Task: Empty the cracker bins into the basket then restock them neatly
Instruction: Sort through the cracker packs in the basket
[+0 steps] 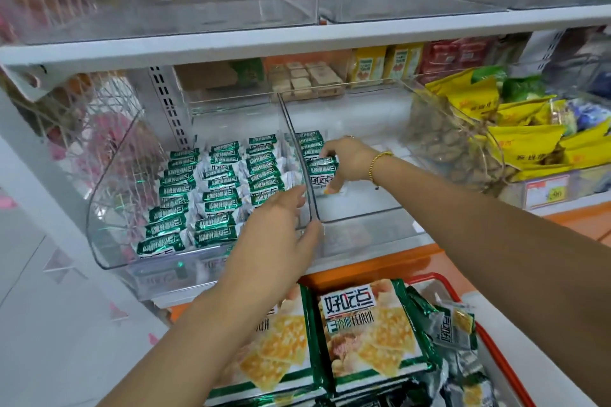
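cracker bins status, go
Right hand grips packs in right bin, one row started. Left hand rests on left bin wall, bin full. More packs in basket; nothing in the way.

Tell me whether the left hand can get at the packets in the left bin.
Likely yes: the left hand sits at that open-topped left bin's wall, with the packets uncovered right beside it.

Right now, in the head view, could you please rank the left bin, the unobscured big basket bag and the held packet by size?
1. left bin
2. big cracker bag, though nearest the camera
3. packet in the right hand
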A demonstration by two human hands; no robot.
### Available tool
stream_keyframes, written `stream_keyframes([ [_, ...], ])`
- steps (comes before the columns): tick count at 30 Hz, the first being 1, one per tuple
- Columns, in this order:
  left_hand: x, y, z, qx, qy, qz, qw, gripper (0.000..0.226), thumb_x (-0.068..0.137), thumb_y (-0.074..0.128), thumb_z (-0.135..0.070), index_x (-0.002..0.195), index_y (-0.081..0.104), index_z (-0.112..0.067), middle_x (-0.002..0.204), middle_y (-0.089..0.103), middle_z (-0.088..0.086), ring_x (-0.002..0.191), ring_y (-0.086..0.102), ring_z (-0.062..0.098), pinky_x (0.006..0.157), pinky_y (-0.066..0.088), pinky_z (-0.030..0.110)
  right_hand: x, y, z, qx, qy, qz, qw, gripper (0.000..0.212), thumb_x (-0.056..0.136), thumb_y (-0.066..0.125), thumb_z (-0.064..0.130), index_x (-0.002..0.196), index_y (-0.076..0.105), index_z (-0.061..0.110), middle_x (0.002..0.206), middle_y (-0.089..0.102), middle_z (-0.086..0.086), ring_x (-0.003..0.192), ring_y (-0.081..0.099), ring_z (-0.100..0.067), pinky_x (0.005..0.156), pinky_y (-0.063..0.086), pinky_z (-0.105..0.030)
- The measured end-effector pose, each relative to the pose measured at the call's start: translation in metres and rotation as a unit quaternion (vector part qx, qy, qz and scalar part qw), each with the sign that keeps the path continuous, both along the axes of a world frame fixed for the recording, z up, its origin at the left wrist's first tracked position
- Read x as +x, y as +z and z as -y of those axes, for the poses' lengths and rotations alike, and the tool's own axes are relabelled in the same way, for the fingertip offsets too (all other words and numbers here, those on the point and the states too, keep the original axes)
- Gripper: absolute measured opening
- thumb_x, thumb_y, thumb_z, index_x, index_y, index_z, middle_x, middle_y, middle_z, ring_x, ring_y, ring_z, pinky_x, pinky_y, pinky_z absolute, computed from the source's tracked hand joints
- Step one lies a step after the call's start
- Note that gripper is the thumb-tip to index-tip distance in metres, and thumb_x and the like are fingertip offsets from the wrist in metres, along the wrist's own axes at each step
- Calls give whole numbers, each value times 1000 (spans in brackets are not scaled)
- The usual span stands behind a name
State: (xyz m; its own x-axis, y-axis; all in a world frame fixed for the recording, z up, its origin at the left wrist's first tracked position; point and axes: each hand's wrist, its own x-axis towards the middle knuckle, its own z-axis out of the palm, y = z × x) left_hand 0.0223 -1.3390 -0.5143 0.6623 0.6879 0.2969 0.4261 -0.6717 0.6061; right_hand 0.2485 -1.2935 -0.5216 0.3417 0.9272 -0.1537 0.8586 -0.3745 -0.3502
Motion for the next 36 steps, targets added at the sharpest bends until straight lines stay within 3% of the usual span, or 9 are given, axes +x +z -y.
stream_keyframes([
  [7, 1, -4, -3, 8, -3, -17, 1000, 55, 92, 56, -23, 143, 38, -18, 132, 55, 0, 114, 54, 12, 95, 41, 21, -4, -7, 0, 46, -40, -64, 996, 82, 57, 91, 18, 122, 43, 14, 122, 33, -11, 92, 44, -25, 82, 39, -27],
  [15, -9, -4, 14, 61, 0, -31, 998, 54, 91, 56, -23, 142, 41, -15, 129, 58, 4, 115, 55, 16, 91, 36, 19, -12, -1, 17, 62, -55, -24, 996, 78, 60, 90, 27, 123, 46, 18, 127, 35, -12, 114, 44, -32, 97, 43, -37],
  [18, -15, -3, 27, 76, -8, -23, 997, 48, 91, 56, -23, 138, 46, -17, 128, 58, 1, 115, 55, 15, 94, 38, 23, -18, 16, 40, 67, -50, 18, 996, 57, 73, 82, 28, 118, 51, 11, 127, 42, -13, 109, 51, -31, 92, 44, -33],
  [20, -18, -3, 39, 84, -34, -3, 996, 32, 90, 56, -27, 121, 57, -20, 110, 62, -4, 101, 59, 14, 87, 47, 28, -23, 32, 63, 94, -34, 53, 994, 27, 82, 73, 30, 91, 57, 10, 105, 58, -10, 95, 57, -25, 83, 49, -31],
  [22, -21, -4, 53, 81, -61, 2, 995, 11, 90, 56, -31, 92, 61, -22, 84, 61, -9, 78, 58, 10, 70, 51, 33, -28, 45, 93, 134, -8, 60, 989, 31, 86, 69, 30, 70, 51, 10, 72, 53, -3, 72, 52, -17, 60, 44, -20],
  [24, -24, -11, 69, 72, -81, -23, 994, 21, 89, 58, -35, 74, 55, -21, 65, 54, -9, 61, 53, 9, 58, 44, 31, -39, 55, 131, 140, 41, 55, 988, 35, 86, 68, 31, 68, 52, 6, 58, 44, 0, 55, 42, -12, 48, 31, -21],
  [28, -32, -39, 100, 57, -137, -96, 984, 34, 91, 53, -41, 66, 49, -19, 55, 48, -7, 52, 46, 6, 47, 28, 17, -51, 54, 205, -42, 130, 27, 990, 36, 83, 68, 44, 64, 55, 16, 53, 46, 6, 50, 41, -8, 51, 31, -22],
  [32, -44, -80, 126, 10, -178, -215, 960, 33, 95, 48, -42, 77, 54, -15, 61, 50, -7, 53, 45, 6, 54, 36, 21, -43, 3, 252, -201, 132, -49, 969, 32, 85, 67, 45, 73, 63, 15, 61, 58, 8, 48, 44, -1, 50, 35, -13],
  [36, -58, -126, 141, -69, -193, -356, 912, 22, 96, 49, -39, 95, 59, -19, 80, 57, -8, 69, 54, 7, 60, 40, 19, -30, -77, 281, -295, 108, -39, 949, 31, 88, 66, 38, 73, 62, 10, 65, 57, -4, 58, 51, -16, 60, 41, -26],
])
